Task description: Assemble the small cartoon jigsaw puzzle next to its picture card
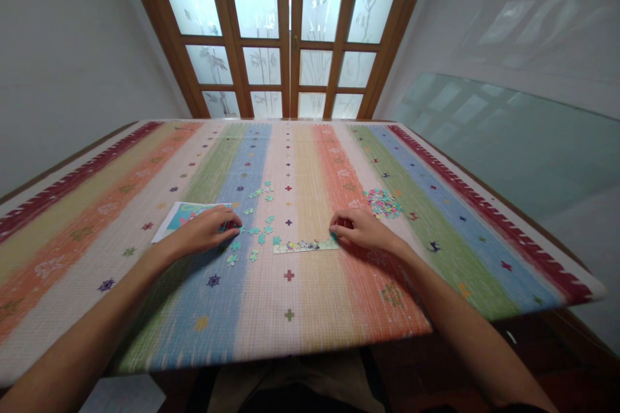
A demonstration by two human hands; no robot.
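Note:
My right hand point(357, 227) is closed at the right end of an assembled puzzle strip point(305, 246), with a teal bit of a jigsaw puzzle piece point(333, 233) showing at its fingertips. To the left, my left hand point(213, 227) has curled fingers, thumb and index close together; what they hold, if anything, is hidden. Loose teal puzzle pieces point(254, 230) lie scattered between that hand and the strip. Partly under the left hand and wrist is a paper sheet with a coloured picture point(181, 216). Beyond my right hand sits a pile of mixed-colour puzzle pieces point(383, 202).
A striped cloth point(290, 297) covers the table, whose front edge runs close to my body. Paned wooden doors point(290, 45) stand behind the far edge. A glass-like panel point(508, 135) leans along the right wall. Something pale point(123, 393) shows below the table at lower left.

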